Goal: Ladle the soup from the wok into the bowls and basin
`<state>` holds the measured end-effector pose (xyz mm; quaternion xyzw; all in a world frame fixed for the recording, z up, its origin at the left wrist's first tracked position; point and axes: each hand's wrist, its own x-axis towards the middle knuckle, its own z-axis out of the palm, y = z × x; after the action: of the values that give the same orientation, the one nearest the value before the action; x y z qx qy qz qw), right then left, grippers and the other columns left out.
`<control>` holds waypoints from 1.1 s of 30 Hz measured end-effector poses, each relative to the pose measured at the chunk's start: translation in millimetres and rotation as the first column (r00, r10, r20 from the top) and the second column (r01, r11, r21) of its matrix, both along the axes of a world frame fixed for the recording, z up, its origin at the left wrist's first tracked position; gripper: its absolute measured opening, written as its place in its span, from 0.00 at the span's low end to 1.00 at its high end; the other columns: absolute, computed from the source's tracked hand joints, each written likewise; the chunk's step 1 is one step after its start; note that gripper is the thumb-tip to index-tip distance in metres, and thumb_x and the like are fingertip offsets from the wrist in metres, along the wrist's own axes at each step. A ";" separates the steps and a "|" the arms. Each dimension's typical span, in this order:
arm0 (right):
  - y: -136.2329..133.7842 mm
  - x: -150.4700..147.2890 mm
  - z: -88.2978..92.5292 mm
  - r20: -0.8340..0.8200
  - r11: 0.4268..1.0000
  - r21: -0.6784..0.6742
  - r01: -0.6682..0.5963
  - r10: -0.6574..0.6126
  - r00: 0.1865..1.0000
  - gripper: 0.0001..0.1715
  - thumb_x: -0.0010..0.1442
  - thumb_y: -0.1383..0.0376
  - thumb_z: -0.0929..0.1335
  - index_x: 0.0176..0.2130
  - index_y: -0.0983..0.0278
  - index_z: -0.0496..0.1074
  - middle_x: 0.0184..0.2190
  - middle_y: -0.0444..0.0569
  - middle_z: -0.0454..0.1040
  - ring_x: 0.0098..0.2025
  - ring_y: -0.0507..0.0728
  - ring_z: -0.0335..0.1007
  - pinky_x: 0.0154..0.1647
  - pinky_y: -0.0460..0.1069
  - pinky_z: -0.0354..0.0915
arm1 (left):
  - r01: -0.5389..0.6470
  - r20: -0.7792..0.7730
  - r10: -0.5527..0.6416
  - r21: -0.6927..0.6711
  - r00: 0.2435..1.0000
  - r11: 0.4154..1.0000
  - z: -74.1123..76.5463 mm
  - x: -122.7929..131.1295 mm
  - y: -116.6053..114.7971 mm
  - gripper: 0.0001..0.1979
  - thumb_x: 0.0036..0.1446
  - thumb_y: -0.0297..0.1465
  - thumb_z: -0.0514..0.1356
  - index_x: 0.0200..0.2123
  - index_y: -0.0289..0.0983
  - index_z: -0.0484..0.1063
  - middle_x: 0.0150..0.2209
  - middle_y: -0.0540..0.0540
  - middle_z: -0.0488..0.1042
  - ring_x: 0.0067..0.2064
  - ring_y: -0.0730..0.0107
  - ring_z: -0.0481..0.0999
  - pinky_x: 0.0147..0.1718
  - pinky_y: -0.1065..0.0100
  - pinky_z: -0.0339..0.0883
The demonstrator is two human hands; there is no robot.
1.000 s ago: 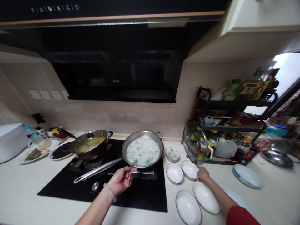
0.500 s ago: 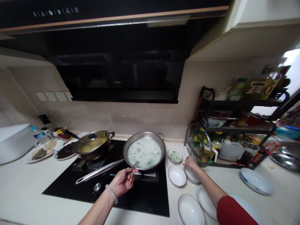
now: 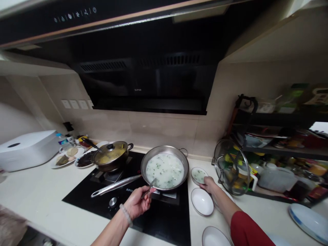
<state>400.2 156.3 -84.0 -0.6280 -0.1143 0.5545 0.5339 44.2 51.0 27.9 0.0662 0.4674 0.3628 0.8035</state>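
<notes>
My left hand (image 3: 140, 202) is closed around the thin handle of a metal spoon (image 3: 152, 183). The spoon's end dips into white soup with green flecks near the front rim of a steel pan (image 3: 144, 174); its bowl is hidden. At the right, my right hand (image 3: 209, 185) grips the right edge of a small bowl (image 3: 198, 175), which holds some of the same soup. Just in front of that stands a white bowl (image 3: 202, 202) with nothing in it. Another white bowl (image 3: 215, 237) lies nearer to me.
A lidded pot (image 3: 110, 159) stands on the left of the black cooktop (image 3: 164, 213). Plates of food (image 3: 67, 158) are farther left. A glass lid (image 3: 232, 167) leans against the crowded shelf rack (image 3: 271, 147). The range hood (image 3: 151, 85) overhangs the cooktop.
My right hand has moved from the bowl farther right to the soup-filled bowl and now grips its edge. My left hand still holds the spoon in the pan. The view has turned left.
</notes>
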 end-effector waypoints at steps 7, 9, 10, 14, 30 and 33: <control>6.2 2.2 -8.6 -0.027 0.991 -0.099 0.091 -0.094 0.995 0.10 0.61 0.67 0.65 0.44 0.67 0.67 0.33 0.45 0.70 0.27 0.49 0.68 0.25 0.46 0.68 | -0.029 0.009 0.029 -0.002 1.000 1.000 3.1 2.9 -2.0 0.09 0.59 0.29 0.50 0.35 0.30 0.68 0.11 0.58 0.54 0.13 0.78 0.61 0.13 0.79 0.55; 7.6 3.0 -10.2 -0.074 0.991 -0.105 0.084 -0.092 0.993 0.07 0.59 0.72 0.66 0.41 0.67 0.67 0.28 0.43 0.69 0.23 0.49 0.68 0.22 0.45 0.68 | -0.041 0.006 0.041 0.001 0.999 0.999 2.9 4.0 -1.8 0.10 0.60 0.29 0.50 0.35 0.30 0.68 0.11 0.58 0.54 0.13 0.79 0.61 0.13 0.79 0.55; 8.4 3.3 -11.2 -0.097 0.991 -0.110 0.081 -0.091 0.991 0.08 0.57 0.74 0.66 0.39 0.67 0.67 0.25 0.42 0.69 0.22 0.50 0.67 0.21 0.45 0.68 | -0.048 0.004 0.048 0.001 0.999 0.999 2.7 4.5 -1.7 0.10 0.60 0.29 0.50 0.35 0.30 0.68 0.11 0.58 0.54 0.13 0.79 0.62 0.13 0.79 0.56; 12.1 4.2 -16.5 -0.173 0.989 -0.131 0.068 -0.091 0.981 0.07 0.59 0.72 0.66 0.40 0.67 0.67 0.27 0.44 0.70 0.23 0.50 0.68 0.22 0.45 0.68 | -0.062 0.001 0.062 -0.022 0.998 0.998 1.8 6.0 -1.0 0.10 0.60 0.29 0.50 0.35 0.30 0.69 0.11 0.58 0.54 0.13 0.78 0.62 0.14 0.79 0.57; 14.7 11.5 -19.3 -0.217 0.987 -0.068 0.148 -0.160 0.963 0.06 0.61 0.67 0.65 0.39 0.67 0.67 0.29 0.42 0.69 0.24 0.47 0.66 0.22 0.44 0.66 | -0.093 0.009 0.093 -0.002 0.996 0.996 -1.7 10.3 0.2 0.10 0.60 0.28 0.51 0.33 0.29 0.69 0.11 0.57 0.56 0.14 0.79 0.62 0.14 0.78 0.58; 12.2 15.3 -5.8 -0.220 0.988 -0.033 0.149 -0.153 0.964 0.04 0.59 0.74 0.63 0.33 0.66 0.65 0.21 0.39 0.64 0.19 0.47 0.63 0.20 0.43 0.67 | -0.095 0.016 0.095 0.002 0.995 0.995 -3.4 10.3 0.3 0.10 0.60 0.28 0.51 0.34 0.29 0.69 0.12 0.57 0.56 0.13 0.79 0.61 0.14 0.78 0.58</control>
<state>415.4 168.5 -89.9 -0.5735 -0.0013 0.5797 0.5788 54.5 51.4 24.5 0.0423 0.4631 0.4019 0.7888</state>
